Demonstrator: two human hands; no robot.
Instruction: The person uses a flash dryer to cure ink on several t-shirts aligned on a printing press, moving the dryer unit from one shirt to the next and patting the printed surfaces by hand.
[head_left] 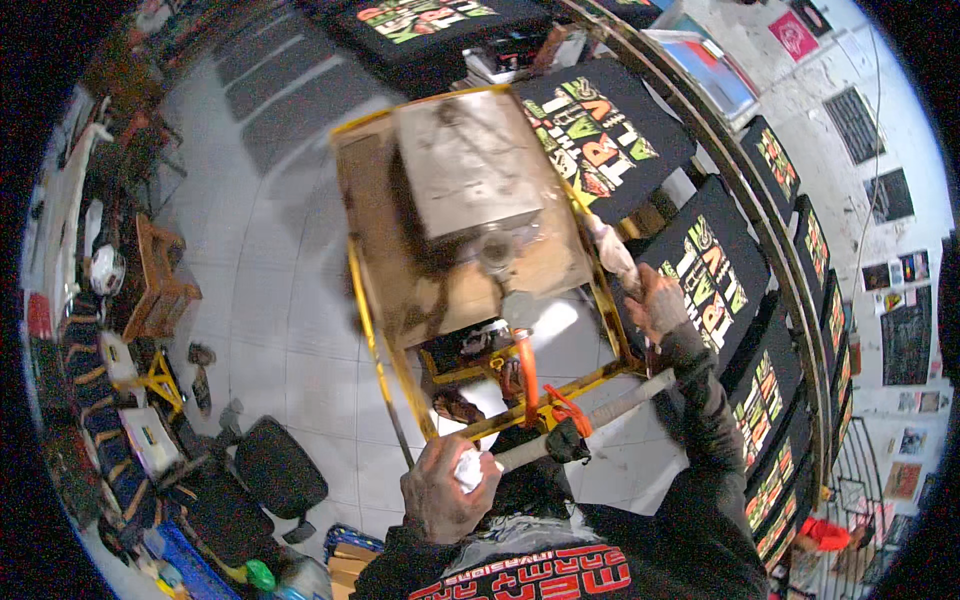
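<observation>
Ahead of me is a yellow metal-framed trolley (362, 300) that carries a pale box-shaped unit (465, 165) on a brown board (545, 270). A handlebar (630, 402) wrapped in greyish tape crosses its near end. My left hand (450, 490) is closed round the bar's left end, where a bright white patch shows in the grip. My right hand (658, 305) grips a pale, cloth-like wrapped piece (615, 255) along the right rail; the fingers are partly hidden. An orange hose-like loop (526, 375) and an orange tie (568, 408) hang near the bar.
Black printed shirts (705, 265) lie on boards in a row on the right, close to the trolley and my right arm. A dark chair (280, 465) stands at lower left, with a wooden stool (155, 280) farther off. Pale floor tiles (300, 350) stretch left of the trolley.
</observation>
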